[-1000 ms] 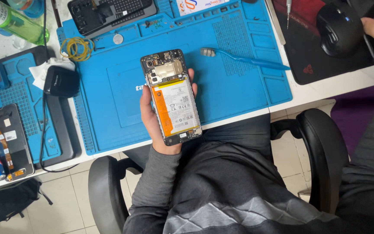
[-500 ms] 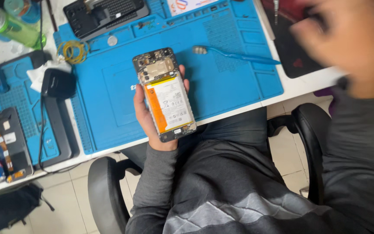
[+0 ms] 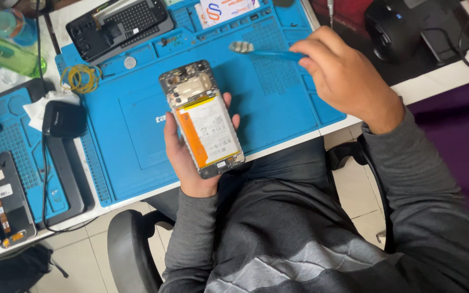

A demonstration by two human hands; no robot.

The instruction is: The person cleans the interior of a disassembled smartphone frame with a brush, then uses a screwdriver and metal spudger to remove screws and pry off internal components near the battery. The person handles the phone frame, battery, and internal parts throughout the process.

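My left hand (image 3: 183, 157) grips an opened phone (image 3: 202, 116) with its back cover off; a white and orange battery and the bare circuit board show. It is held above the blue work mat (image 3: 137, 125). My right hand (image 3: 346, 78) is closed around the handle of a blue toothbrush (image 3: 259, 50), whose bristle head points left over the mat, just up and right of the phone's top end.
A black phone holder (image 3: 118, 24), a coil of yellow wire (image 3: 82, 78), a coin (image 3: 130, 62), a small black box (image 3: 63, 118), a second blue mat (image 3: 17, 157) with a dismantled phone (image 3: 4, 198), bottles (image 3: 6, 43) at far left, black gear (image 3: 408, 27) at far right.
My right hand came in from the far right, picked the toothbrush off the mat and now holds it. The phone in my left hand stayed about where it was.
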